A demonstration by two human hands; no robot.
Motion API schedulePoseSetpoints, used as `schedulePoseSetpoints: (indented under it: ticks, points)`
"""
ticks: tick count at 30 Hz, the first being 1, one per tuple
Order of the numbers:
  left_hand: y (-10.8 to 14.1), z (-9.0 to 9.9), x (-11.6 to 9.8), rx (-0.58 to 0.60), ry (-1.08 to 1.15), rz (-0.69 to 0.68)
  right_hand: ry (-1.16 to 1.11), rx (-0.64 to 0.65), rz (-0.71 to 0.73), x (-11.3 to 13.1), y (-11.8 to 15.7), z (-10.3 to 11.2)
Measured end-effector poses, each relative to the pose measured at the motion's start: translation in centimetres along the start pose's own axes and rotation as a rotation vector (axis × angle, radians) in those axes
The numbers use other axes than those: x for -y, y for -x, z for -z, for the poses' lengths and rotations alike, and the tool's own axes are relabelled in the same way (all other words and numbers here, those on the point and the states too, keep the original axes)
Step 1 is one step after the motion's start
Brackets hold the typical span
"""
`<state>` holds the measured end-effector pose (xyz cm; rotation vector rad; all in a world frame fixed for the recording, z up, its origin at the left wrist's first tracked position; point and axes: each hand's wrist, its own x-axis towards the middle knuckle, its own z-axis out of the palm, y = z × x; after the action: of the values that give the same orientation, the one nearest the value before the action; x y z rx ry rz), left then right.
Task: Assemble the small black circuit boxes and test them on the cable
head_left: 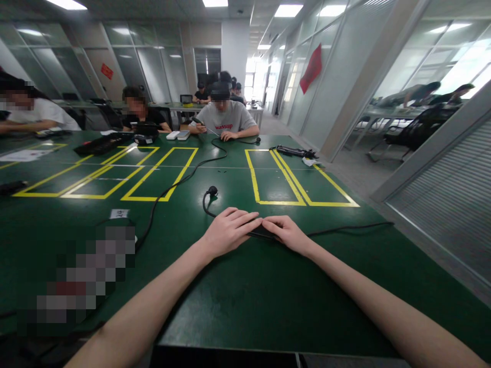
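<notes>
A black power adapter (263, 231) lies low over the green table in front of me, mostly covered by my hands. My left hand (232, 230) is closed on its left part, fingers laid across the top. At the other end, my right hand (288, 232) grips it with thumb and bent fingers, its fingertips close to those of the left. From the left side a short black cord runs to a plug (212, 191) resting on the table. A thin black cable (351, 227) leads off to the right.
Yellow tape rectangles (258, 203) mark the green table (268, 301). A long black cable (184, 180) crosses it from a blurred power strip (95, 271) at left. A black folded tripod (295, 152) lies at the far right. Across the table, a person (226, 117) handles a tool.
</notes>
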<state>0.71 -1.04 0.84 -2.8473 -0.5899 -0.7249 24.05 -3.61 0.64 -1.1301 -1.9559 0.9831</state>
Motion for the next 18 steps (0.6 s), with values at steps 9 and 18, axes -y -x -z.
schedulePoseSetpoints:
  ticks: [9, 18]
  points:
    - [0.2, -0.7, -0.1, 0.071, 0.051, 0.037, 0.113, 0.080, 0.092, 0.6, 0.9, 0.3]
    - [-0.2, -0.4, -0.6, 0.126, 0.090, -0.022, -0.357, 0.501, -0.254, 1.1, 1.0, 2.8]
